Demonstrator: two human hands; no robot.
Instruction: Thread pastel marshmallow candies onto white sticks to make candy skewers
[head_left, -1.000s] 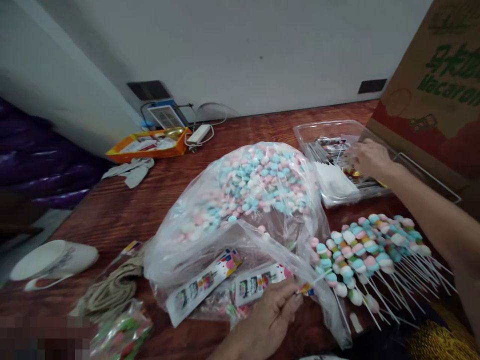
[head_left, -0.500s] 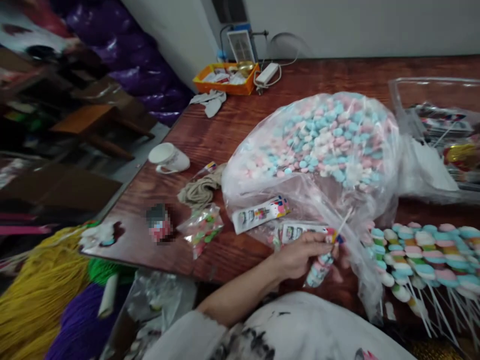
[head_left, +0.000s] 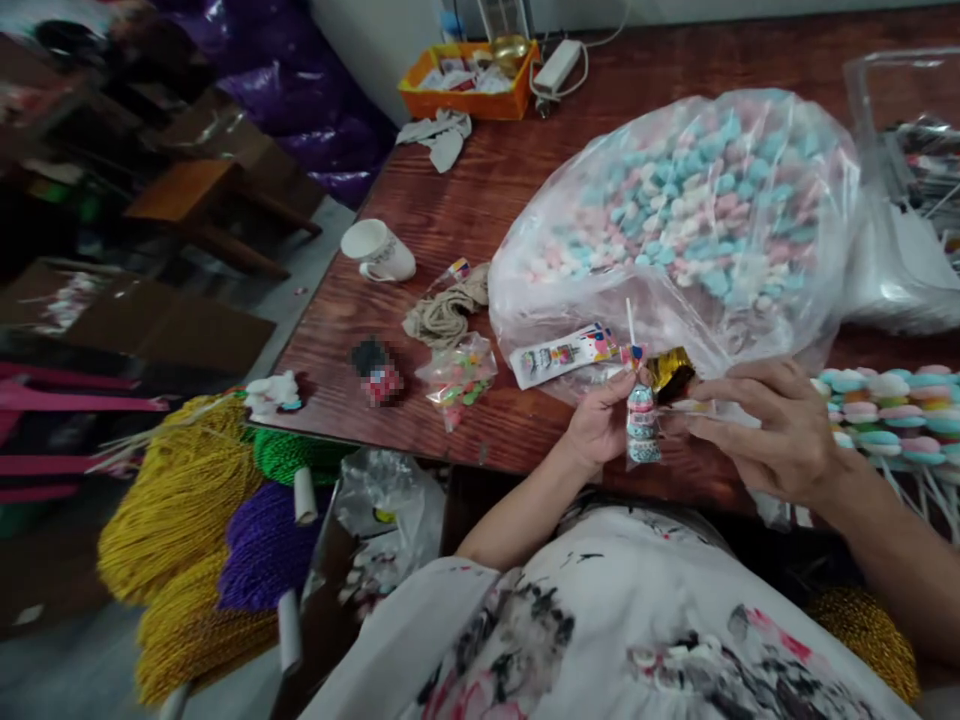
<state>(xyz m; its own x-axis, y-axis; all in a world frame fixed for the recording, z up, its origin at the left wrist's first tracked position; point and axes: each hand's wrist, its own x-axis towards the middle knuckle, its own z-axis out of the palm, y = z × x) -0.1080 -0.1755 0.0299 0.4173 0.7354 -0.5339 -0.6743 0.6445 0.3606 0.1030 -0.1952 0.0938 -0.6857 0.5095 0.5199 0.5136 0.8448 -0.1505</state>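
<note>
My left hand is closed around the neck of a small clear wrapped candy stick, whose white stick points up. To its right, my right hand is closed on a thin strip of gold foil tie, close beside the candy's neck. Behind my hands lies a big clear bag of pink, blue and white marshmallows. A printed white wrapper rests at the bag's lower edge. Marshmallow skewers are laid in rows on the right.
On the table are a white mug, a crumpled cloth, a small candy bag and an orange tray. Yellow cord bundles hang left of the edge. A plastic bin stands at right.
The view has shifted, so the table items sit higher and further right. My right hand has come into clear view with gold foil. The candy is now held upright.
</note>
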